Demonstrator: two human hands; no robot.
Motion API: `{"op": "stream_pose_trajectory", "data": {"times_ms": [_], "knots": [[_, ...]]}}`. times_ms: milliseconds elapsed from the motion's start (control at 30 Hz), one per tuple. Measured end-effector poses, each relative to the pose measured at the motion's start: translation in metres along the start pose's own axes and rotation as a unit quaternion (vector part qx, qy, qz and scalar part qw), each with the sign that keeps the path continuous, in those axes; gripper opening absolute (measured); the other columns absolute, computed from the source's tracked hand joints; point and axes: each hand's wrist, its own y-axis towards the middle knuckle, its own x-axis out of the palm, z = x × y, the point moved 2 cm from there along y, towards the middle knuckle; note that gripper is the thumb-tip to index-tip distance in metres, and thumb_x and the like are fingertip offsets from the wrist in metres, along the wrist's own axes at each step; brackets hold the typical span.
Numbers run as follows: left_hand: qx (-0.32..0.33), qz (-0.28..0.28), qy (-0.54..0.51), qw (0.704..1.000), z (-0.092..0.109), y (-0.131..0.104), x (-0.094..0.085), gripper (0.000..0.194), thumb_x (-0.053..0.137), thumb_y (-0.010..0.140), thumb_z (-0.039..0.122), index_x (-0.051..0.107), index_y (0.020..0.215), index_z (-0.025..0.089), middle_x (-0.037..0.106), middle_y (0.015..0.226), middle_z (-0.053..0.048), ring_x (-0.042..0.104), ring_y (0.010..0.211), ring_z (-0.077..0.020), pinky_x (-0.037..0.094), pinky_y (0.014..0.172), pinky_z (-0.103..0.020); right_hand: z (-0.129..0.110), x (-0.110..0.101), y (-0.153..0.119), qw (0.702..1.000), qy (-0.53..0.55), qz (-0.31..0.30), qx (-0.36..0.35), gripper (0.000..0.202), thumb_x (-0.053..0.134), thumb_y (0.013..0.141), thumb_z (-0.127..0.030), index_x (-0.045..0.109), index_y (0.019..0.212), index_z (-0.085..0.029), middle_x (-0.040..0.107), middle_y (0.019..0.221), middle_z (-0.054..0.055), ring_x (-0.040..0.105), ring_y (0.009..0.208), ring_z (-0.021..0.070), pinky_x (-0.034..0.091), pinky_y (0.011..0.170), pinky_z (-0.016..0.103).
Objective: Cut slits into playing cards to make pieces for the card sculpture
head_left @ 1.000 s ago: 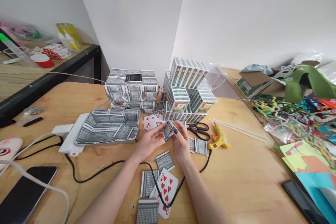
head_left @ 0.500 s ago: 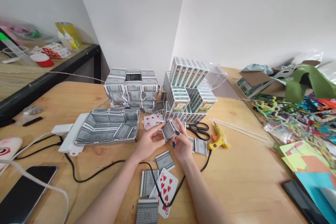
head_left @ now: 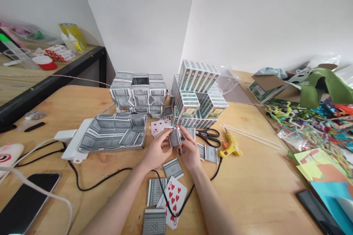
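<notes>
1. Nearest, a flat, grey-and-white patterned folded card (head_left: 154,222) lies on the light wooden table (head_left: 264,194); another sits just beyond it, beside a white nine of hearts playing card (head_left: 176,194).
2. A thin black cable (head_left: 104,178) loops over the nine of hearts and passes under both forearms to a yellow glue gun (head_left: 231,146), so it lies across the space between the arms.
3. Beyond the loop, the left hand (head_left: 157,150) has its thumb and fingers clamped on the left side of a small, grey-and-white patterned card piece (head_left: 175,137). The right hand (head_left: 190,152) pinches its right edge with fingertips close together. The piece is held above the table, between the hands.
4. Right of the hands lie black-handled scissors (head_left: 209,137), near the glue gun; two thin translucent sticks (head_left: 250,136) lie farther right.
5. To the left, an open tray covered in patterned cards (head_left: 116,136) rests against a white power strip (head_left: 78,141).
6. Behind the hands, a stack of green-and-white card boxes (head_left: 197,95) and a blocky structure of patterned cards (head_left: 138,95) stand before the wall.
</notes>
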Motion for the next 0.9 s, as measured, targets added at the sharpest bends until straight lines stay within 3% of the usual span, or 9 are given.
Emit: {"op": "stream_pose_trajectory", "data": {"times_ms": [200,400,900], "knots": [[0.022,0.013,0.037,0.999,0.0038,-0.001,-0.0007,0.058,0.051,0.071,0.007,0.04,0.126,0.022,0.043,0.13,-0.01,0.052,0.108,-0.0215,0.051,0.087,-0.036,0.0074,-0.0008,0.0022,0.999,-0.029,0.029,0.004,0.04,0.065,0.066,-0.025,0.063,0.107,-0.023,0.056,0.12,0.004,0.042,0.044,0.0022,0.035,0.037,0.018],[0.028,0.018,0.062,0.998,0.0023,-0.0031,0.0001,0.058,0.05,0.072,0.006,0.038,0.126,0.022,0.041,0.131,-0.01,0.05,0.111,-0.0217,0.049,0.089,-0.037,0.0074,-0.0002,0.0034,0.999,-0.036,0.01,0.006,0.037,0.068,0.065,-0.025,0.065,0.102,-0.023,0.061,0.113,0.003,0.047,0.052,0.0047,0.033,0.038,0.016],[0.007,0.037,0.022,0.999,-0.0023,-0.0035,0.0028,0.052,0.055,0.073,0.011,0.041,0.121,0.022,0.045,0.126,-0.01,0.053,0.107,-0.0215,0.049,0.089,-0.041,0.0095,0.0007,0.0036,0.995,-0.099,0.002,-0.012,0.037,0.065,0.069,-0.031,0.063,0.105,-0.022,0.065,0.102,0.004,0.043,0.048,0.0061,0.029,0.038,0.018]]}}
